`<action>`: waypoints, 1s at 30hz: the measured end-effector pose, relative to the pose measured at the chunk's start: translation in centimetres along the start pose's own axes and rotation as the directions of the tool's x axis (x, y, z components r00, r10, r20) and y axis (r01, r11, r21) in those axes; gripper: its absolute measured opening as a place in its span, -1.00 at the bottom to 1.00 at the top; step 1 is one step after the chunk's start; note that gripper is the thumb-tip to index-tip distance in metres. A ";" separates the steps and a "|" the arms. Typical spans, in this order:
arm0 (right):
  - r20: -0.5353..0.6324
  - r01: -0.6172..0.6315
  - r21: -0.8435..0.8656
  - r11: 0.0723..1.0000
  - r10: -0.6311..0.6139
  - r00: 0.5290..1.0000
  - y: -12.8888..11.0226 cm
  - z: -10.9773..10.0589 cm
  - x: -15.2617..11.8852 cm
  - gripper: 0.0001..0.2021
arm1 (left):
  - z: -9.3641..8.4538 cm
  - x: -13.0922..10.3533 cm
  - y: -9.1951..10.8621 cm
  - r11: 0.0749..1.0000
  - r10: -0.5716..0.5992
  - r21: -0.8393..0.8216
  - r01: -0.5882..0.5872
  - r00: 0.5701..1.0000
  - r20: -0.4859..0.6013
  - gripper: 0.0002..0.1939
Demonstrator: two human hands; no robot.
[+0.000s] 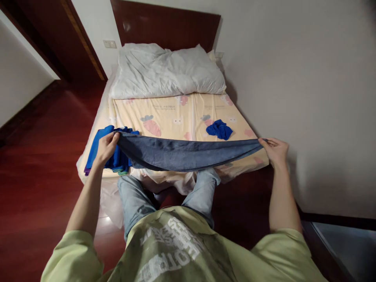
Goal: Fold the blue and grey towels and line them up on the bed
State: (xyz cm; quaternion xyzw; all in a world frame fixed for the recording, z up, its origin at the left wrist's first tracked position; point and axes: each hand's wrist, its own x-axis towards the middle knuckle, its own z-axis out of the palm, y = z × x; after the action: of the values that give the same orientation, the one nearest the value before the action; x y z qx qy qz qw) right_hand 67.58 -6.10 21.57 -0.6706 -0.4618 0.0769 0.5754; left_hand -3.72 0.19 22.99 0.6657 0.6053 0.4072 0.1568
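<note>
A dark grey-blue cloth [188,154] is stretched wide between my two hands, above the near edge of the bed. My left hand [108,147] pinches its left corner, and my right hand [273,149] pinches the right corner. The cloth's upper edge is nearly straight, while its lower edge sags. Behind and below my left hand lies a stack of folded blue cloths [95,150], with purple and green edges showing at the bottom. A small crumpled blue cloth [219,129] rests on the right part of the bed.
The bed's yellow sheet [173,111] has carrot prints. A bunched white quilt [170,72] lies at the far end, against a dark wooden headboard [167,23]. A wall [308,98] stands to the right, and reddish wooden floor [44,176] shows on the left.
</note>
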 end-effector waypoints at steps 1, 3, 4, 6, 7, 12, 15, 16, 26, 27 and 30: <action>0.001 0.003 -0.039 0.999 -0.003 1.000 0.0 -0.3 0.2 -0.75 | 0.1 0.4 0.1 1.000 0.027 0.012 -0.027 0.999 0.021 -0.58; -0.020 -0.014 -0.083 0.996 0.012 1.000 0.1 -0.7 0.6 -0.72 | 0.3 1.1 0.4 0.999 0.039 0.009 -0.040 0.998 0.046 -0.66; -0.028 -0.027 -0.081 0.996 0.024 0.999 0.1 -0.8 0.7 -0.70 | 0.6 1.4 0.5 1.000 0.017 -0.015 -0.016 0.998 0.054 -0.70; -0.014 -0.051 -0.041 0.998 0.050 0.999 0.1 -0.8 0.7 -0.66 | 1.1 1.9 0.7 0.992 -0.058 -0.111 0.066 0.995 0.081 -0.69; -0.003 -0.055 -0.012 0.998 0.055 0.998 0.0 -0.8 0.7 -0.64 | 1.5 2.1 0.9 0.981 -0.084 -0.169 0.100 0.991 0.100 -0.66; -0.009 -0.046 0.127 0.991 0.048 0.999 -0.8 -0.8 -0.2 -0.52 | 2.7 2.7 1.3 0.909 -0.086 -0.399 0.123 0.990 0.108 -0.62; -0.011 -0.039 0.181 0.983 0.042 0.999 -1.1 -1.0 -0.6 -0.48 | 3.0 3.0 1.2 0.861 -0.116 -0.490 0.138 0.990 0.075 -0.61; -0.017 -0.031 0.195 0.980 0.035 0.999 -1.2 -1.1 -0.7 -0.47 | 3.0 3.1 1.1 0.842 -0.128 -0.521 0.141 0.990 0.062 -0.61; 0.010 0.018 0.227 0.974 -0.021 1.000 -2.2 -1.0 -0.4 -0.54 | 3.1 3.9 1.4 0.757 -0.170 -0.639 0.136 0.985 0.009 -0.65; 0.011 0.014 0.218 0.976 -0.017 1.000 -2.2 -0.9 -0.4 -0.55 | 3.1 4.0 1.4 0.753 -0.180 -0.643 0.140 0.984 0.004 -0.66; 0.010 0.009 0.199 0.980 -0.011 1.000 -2.3 -0.9 -0.2 -0.56 | 3.1 4.1 1.3 0.746 -0.211 -0.644 0.167 0.978 0.010 -0.67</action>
State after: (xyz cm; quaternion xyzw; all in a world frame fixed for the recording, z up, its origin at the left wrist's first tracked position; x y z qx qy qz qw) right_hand 66.78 -7.03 23.73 -0.6069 -0.4583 0.1236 0.6374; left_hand -0.83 4.66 23.37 0.4940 0.4985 0.5924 0.3958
